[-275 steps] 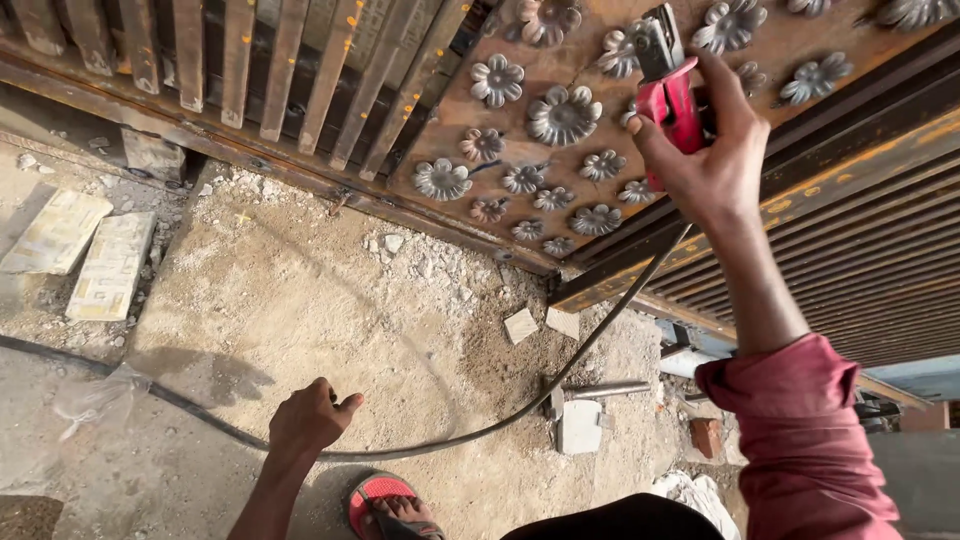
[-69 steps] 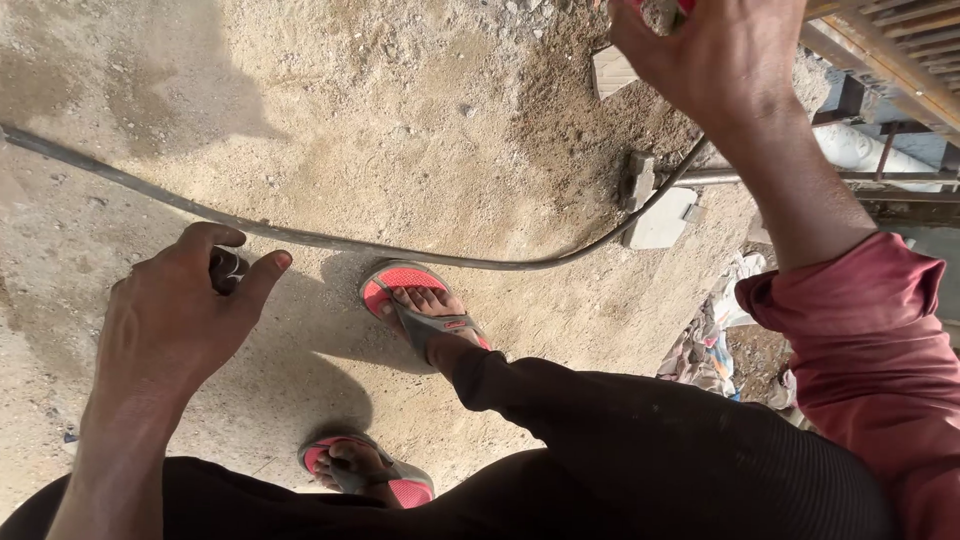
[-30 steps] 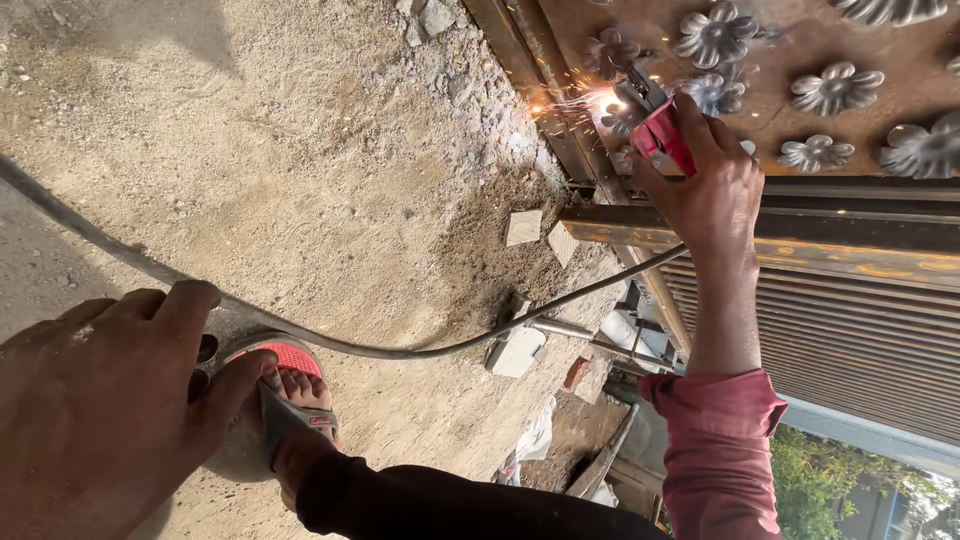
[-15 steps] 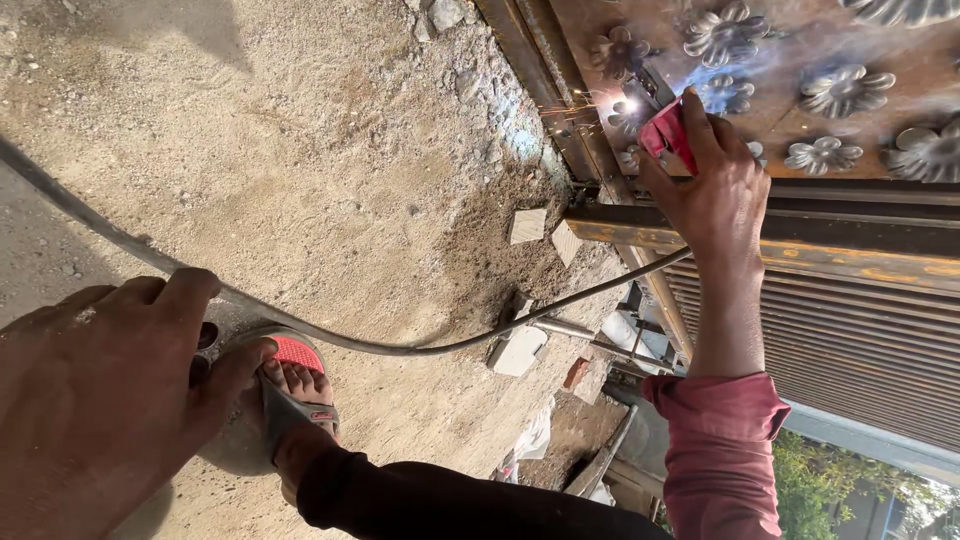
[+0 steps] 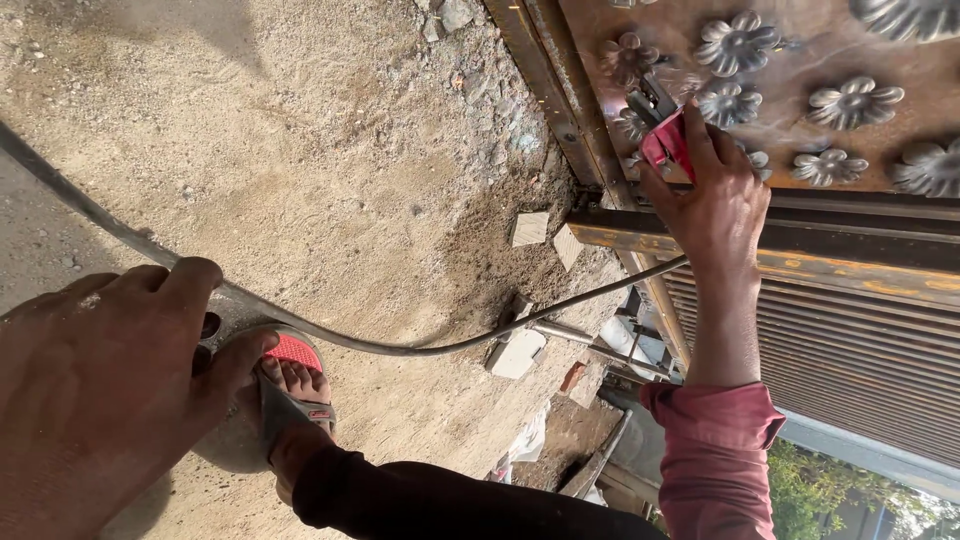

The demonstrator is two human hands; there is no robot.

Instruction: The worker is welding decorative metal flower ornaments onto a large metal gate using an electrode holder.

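right hand (image 5: 715,195): closed around my red welding holder (image 5: 668,145), raised to the metal gate panel (image 5: 800,110); clamp tip sits among the metal flowers (image 5: 735,42).
change: bright arc and sparks of half a second ago are gone; only thin smoke drifts over the panel now. Holder is at much the same spot, slightly off the weld point.
meaning: I judge this tack is finished or the arc has broken, so the joint can be looked at.
left hand (image 5: 105,385): close to the camera, fingers curled down over something dark; I cannot tell what it grips. It has stayed in that place for the last second.
cable (image 5: 400,345): black, runs from the holder under my right wrist, across the sandy ground (image 5: 330,180), and passes behind my left hand.
foot: my red sandal (image 5: 295,385) is planted just beside the cable, near the left hand.
gate frame: rusty horizontal bar (image 5: 850,250) just under my right hand; ribbed shutter below it.
ground bits: small stone blocks (image 5: 530,228) near the gate foot.
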